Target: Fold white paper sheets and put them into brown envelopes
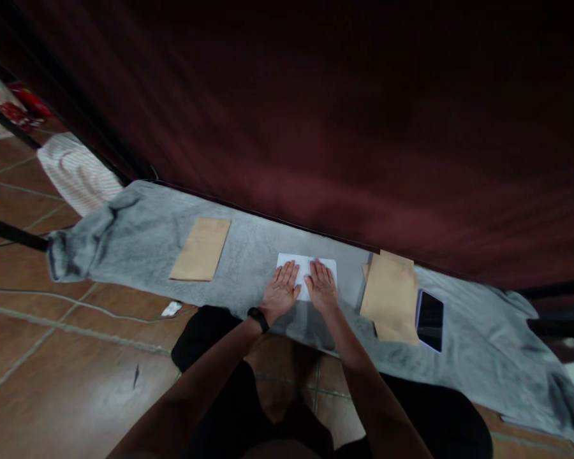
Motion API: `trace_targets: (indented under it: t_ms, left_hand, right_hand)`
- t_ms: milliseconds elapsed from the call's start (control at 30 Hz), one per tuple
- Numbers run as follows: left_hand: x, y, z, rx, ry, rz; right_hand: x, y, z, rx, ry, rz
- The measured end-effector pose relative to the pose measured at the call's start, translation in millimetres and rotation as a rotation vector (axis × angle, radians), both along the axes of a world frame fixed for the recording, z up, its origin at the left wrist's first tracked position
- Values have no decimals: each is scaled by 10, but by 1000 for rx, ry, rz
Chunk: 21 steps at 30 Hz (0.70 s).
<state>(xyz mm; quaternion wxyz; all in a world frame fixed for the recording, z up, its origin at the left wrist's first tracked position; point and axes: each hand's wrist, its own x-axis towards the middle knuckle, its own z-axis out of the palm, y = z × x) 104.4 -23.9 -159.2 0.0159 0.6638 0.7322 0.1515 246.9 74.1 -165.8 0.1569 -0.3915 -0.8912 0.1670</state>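
A white sheet of paper (pixel 304 260) lies on the grey cloth in front of me, its far edge showing past my fingers. Flat on its left half rests my left hand (pixel 281 290), fingers stretched out; a black band circles that wrist. My right hand (pixel 322 284) is spread flat on the right half, thumb pointing inward. Neither hand grips anything. To the left is a single brown envelope (pixel 201 248). Several overlapping brown envelopes (pixel 391 293) are stacked loosely to the right of my right hand.
A phone (pixel 430 320) with a dark screen lies beside the envelope stack. The grey cloth (pixel 148 236) covers a long narrow surface against a dark red curtain (pixel 287 127). On the tiled floor are a cable (pixel 100 308) and a small white scrap (pixel 171 309).
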Motion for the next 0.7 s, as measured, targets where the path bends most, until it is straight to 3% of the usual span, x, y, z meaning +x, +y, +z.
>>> trace_targets:
  t_ms: [233, 500, 633, 700]
  left_hand:
    - [-138, -158, 57, -16, 5, 60]
    - [-122, -155, 32, -26, -4, 59]
    - [-113, -151, 12, -10, 9, 57]
    - [-110, -153, 16, -4, 11, 55]
  right_hand:
    - [254, 39, -25, -14, 52, -85]
    - [490, 27, 11, -55, 133, -156]
    - [398, -32, 79, -39, 123, -193]
    - [254, -98, 117, -31, 93, -124]
